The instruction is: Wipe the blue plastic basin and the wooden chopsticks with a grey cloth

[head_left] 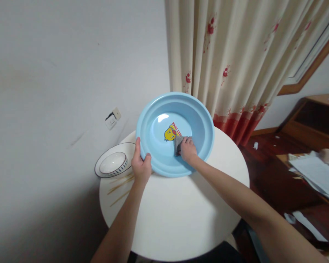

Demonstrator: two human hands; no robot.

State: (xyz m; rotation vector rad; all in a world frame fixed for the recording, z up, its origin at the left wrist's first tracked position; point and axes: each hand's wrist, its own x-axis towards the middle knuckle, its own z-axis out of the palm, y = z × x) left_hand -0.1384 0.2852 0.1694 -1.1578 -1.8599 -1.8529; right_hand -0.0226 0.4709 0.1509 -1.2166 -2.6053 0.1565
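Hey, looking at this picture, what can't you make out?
In the head view:
Cloth: partly hidden by the right hand.
Sticks: partly hidden behind the left arm.
Plate: right side hidden by the left hand and blue basin.
Papers: cut off by the right edge; any writing too blurred.

The blue basin (199, 117) bears a yellow duck (169, 134).

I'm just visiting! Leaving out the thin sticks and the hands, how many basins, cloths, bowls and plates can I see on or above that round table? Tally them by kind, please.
Basin: 1
Cloth: 1
Bowl: 1
Plate: 1
Total: 4 visible
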